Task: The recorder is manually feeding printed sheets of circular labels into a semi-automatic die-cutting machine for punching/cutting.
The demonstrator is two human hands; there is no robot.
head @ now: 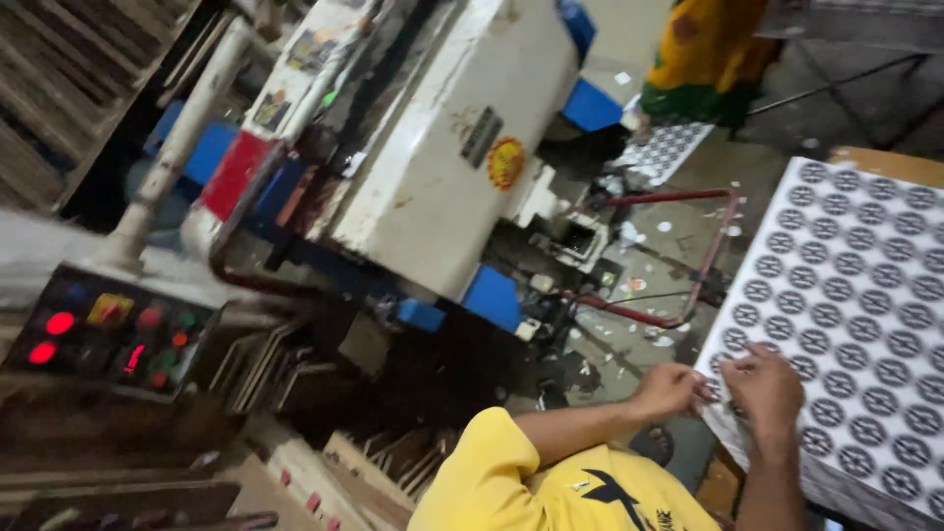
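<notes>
A thick stack of white printed sheets, covered in rows of dark round patterns, lies at the right. Both my hands work at its near left corner. My left hand reaches from my yellow sleeve, fingers curled on the edge of the top sheet. My right hand rests on top of the same corner, fingers bent down onto the sheet. The image is blurred, so the exact grip is hard to make out.
A large white and blue machine fills the middle. A dark control panel with red lights sits at the left. A red metal frame stands over a floor littered with paper scraps. Another person in a yellow-green garment stands beside another printed sheet.
</notes>
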